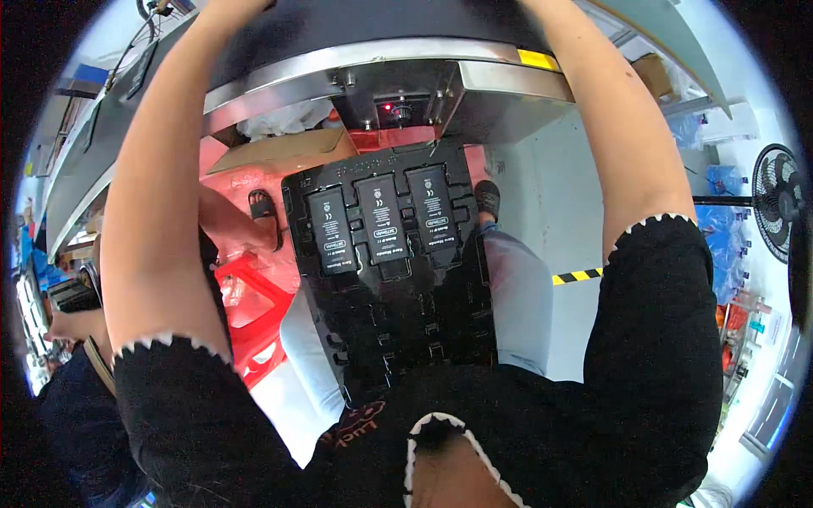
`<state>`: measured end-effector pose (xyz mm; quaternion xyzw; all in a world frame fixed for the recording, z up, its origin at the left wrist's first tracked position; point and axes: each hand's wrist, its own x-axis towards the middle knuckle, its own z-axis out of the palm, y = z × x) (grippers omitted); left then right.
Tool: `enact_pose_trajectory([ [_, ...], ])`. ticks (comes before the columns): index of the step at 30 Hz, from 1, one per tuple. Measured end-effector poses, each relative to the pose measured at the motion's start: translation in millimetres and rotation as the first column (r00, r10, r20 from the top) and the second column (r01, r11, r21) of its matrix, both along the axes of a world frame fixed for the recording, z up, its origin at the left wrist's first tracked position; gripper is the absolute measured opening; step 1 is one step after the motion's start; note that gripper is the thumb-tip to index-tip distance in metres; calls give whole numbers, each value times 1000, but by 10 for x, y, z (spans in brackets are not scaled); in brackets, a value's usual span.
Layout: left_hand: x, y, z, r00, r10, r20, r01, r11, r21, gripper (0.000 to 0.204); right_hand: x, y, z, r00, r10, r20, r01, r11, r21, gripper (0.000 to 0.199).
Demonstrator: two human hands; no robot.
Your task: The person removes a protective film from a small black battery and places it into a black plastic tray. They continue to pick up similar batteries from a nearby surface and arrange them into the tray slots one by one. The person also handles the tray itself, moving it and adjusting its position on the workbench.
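Both my forearms, the left one and the right one, reach up over the edge of a dark-topped work surface. My hands lie past the picture's upper edge, so their fingers and anything in them are hidden. Across my lap rests a black moulded plastic tray. Three flat black phone batteries with white print sit side by side in its far row: a left one, a middle one and a right one. The nearer pockets hold no battery. Neither arm touches the tray.
Under the work surface's metal rim are a control box with a red light and a cardboard box. A red stool and another person's arm are at left. A black fan stands right.
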<state>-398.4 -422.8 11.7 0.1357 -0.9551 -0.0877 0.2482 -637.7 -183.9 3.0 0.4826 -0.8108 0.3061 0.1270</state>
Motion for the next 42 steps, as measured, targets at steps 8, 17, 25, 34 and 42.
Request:
enact_pose_trajectory([
  [8,-310,686,591,760,-33,650,-9,998,61,68,236,356,172,906,-27,422,29,1000,3,60],
  [17,-250,700,379,842,-169,512,130,985,110,83,967,945,493,395,456,797,-223,890,-399,43],
  [25,855,1566,322,994,-98,58,87,981,174,87,2834,1655,-408,271,263,926,-438,890,-125,34],
  [34,2840,2627,-456,866,-399,300,255,870,422,82,3707,1929,-801,869,447,213,-492,830,262,45],
  [42,3110,2872,-757,885,-332,328,203,907,370,81,3850,2238,-627,822,516,240,-556,640,531,85],
])
